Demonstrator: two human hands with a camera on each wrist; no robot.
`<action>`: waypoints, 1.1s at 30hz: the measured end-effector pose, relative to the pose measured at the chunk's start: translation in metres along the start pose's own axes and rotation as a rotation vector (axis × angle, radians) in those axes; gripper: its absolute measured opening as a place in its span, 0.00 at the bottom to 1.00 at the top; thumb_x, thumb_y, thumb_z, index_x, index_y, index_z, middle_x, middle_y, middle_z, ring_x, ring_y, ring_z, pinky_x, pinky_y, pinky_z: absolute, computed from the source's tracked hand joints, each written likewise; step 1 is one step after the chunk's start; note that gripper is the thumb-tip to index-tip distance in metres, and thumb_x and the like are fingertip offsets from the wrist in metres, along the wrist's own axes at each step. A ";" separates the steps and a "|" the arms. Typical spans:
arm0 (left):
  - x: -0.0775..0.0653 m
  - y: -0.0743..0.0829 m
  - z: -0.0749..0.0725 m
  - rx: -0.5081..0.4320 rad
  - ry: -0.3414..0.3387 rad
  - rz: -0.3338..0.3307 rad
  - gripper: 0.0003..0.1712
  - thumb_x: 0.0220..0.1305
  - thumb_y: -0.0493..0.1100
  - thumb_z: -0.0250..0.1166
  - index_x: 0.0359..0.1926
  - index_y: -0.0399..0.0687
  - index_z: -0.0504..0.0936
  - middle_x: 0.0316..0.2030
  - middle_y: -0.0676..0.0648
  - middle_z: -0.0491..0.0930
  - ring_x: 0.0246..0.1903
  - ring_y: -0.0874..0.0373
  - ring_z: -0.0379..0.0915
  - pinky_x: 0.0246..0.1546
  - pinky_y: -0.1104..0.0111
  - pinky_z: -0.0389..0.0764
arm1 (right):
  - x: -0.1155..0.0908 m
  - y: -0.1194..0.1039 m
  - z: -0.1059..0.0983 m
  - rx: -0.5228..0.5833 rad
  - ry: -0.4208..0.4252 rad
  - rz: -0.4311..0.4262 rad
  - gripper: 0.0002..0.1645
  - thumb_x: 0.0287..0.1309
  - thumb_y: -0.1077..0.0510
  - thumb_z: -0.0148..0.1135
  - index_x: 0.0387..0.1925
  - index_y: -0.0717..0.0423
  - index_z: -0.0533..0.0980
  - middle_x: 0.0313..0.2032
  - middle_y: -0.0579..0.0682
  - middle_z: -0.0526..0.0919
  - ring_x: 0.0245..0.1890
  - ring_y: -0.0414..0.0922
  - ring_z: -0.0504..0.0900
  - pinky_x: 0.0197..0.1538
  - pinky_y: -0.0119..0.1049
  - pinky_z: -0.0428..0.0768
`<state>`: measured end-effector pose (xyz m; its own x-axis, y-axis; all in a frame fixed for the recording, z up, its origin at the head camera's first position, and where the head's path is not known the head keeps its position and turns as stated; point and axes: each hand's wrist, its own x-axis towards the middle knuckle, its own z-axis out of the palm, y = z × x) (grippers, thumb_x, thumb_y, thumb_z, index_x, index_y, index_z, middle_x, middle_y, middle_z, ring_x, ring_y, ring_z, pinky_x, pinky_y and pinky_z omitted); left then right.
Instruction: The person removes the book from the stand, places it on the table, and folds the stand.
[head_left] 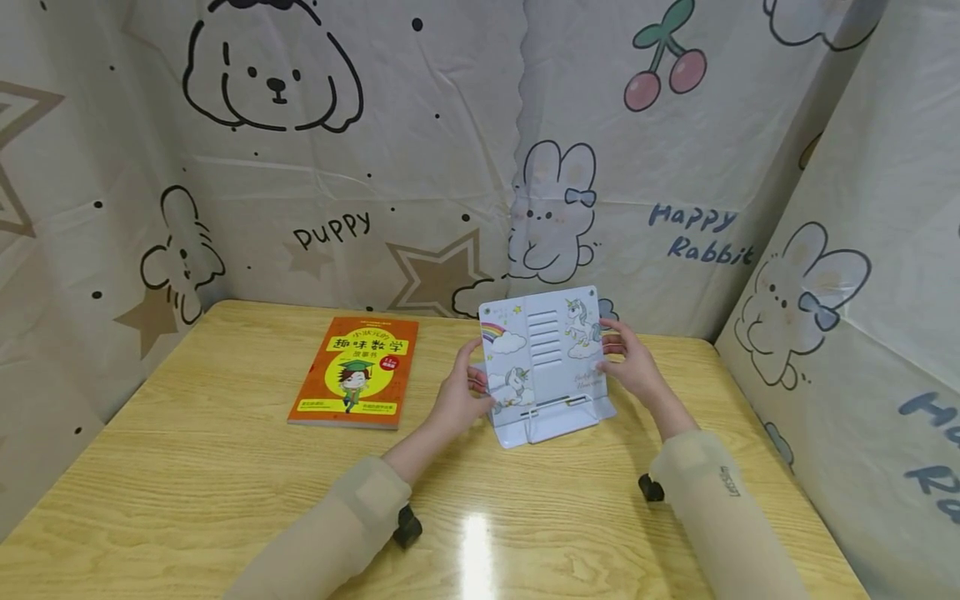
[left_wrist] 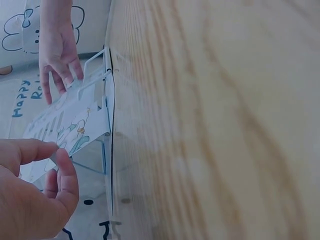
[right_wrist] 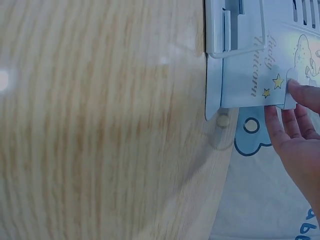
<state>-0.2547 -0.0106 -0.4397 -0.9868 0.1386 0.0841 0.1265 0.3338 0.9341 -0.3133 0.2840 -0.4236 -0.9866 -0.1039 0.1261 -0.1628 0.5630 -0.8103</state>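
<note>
A white metal book stand [head_left: 547, 354] with unicorn, rainbow and cloud prints stands upright, leaning back, on the table. Its wire page holder [head_left: 566, 417] crosses the lower front ledge. My left hand [head_left: 459, 393] pinches the stand's left edge, thumb and forefinger together there in the left wrist view. On the opposite side my right hand [head_left: 633, 360] grips the right edge; the right wrist view shows the thumb [right_wrist: 305, 95] in front and the other fingers behind the panel. Wire legs [left_wrist: 90, 165] are partly visible behind the panel in the left wrist view.
An orange book [head_left: 356, 375] with a cartoon figure on its cover lies flat to the left of the stand. The wooden table [head_left: 225, 492] ends at printed curtains [head_left: 420, 167] behind and a curtain [head_left: 862, 250] on the right.
</note>
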 end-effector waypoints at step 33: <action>0.022 0.000 -0.006 0.065 0.009 0.037 0.55 0.52 0.31 0.63 0.64 0.81 0.39 0.39 0.48 0.71 0.29 0.57 0.70 0.28 0.71 0.76 | -0.019 0.003 0.012 -0.171 -0.155 0.026 0.63 0.39 0.61 0.70 0.68 0.55 0.38 0.64 0.65 0.51 0.57 0.62 0.62 0.57 0.49 0.67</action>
<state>-0.2766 -0.0135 -0.4358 -0.9821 0.1437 0.1217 0.1691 0.3888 0.9057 -0.2949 0.2777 -0.4350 -0.9788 -0.2046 0.0066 -0.1503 0.6962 -0.7019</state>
